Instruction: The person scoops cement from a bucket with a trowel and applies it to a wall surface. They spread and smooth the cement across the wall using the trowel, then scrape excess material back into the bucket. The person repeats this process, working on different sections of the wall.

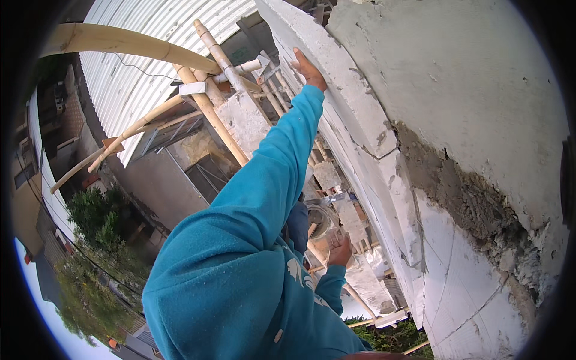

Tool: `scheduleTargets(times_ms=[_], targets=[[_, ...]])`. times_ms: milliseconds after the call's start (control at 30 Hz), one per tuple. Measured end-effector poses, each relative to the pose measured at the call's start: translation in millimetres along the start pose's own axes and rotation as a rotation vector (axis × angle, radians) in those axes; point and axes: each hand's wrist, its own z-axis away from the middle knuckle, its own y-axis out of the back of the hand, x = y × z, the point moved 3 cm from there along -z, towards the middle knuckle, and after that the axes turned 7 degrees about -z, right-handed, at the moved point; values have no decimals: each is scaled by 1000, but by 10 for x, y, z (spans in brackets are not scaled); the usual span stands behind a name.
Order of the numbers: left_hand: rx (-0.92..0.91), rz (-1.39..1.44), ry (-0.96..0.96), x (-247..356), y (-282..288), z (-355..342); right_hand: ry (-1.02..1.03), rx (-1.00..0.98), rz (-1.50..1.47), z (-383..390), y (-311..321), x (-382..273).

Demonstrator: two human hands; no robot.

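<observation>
1. While the left hand (309,72) reaches out at the end of a blue sleeve (282,144), its palm lies against the edge of a pale ledge (357,96); its grip is spread, not clamped.
2. Lower down, the right hand (340,249) is held near the body, beside the wall; its grip looks loose, with fingers slightly curled, and whether it touches anything I cannot tell.
3. The ledge runs from the top down the middle, along the left side of a grey plastered wall (468,78).
4. Rough mortar (456,192) fills a slanting band between the ledge and the plaster.
5. Bamboo poles (132,43) cross before a ridged white roof (114,90) at upper left.
</observation>
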Motion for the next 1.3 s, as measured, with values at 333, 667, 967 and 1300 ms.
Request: scheduleTargets(times_ms=[333, 667, 967, 1300], targets=[[-287, -156, -173, 106, -83, 21, 190, -109, 199, -48, -1152, -155], [-530, -517, 163, 645, 951, 191, 597, 178, 545, -277, -208, 292], [-466, -1040, 379, 514, 3222, 419, 565, 198, 880, -845, 801, 538], [-708, -1914, -385, 599, 4662, 770, 489, -38, 412, -521, -152, -342]])
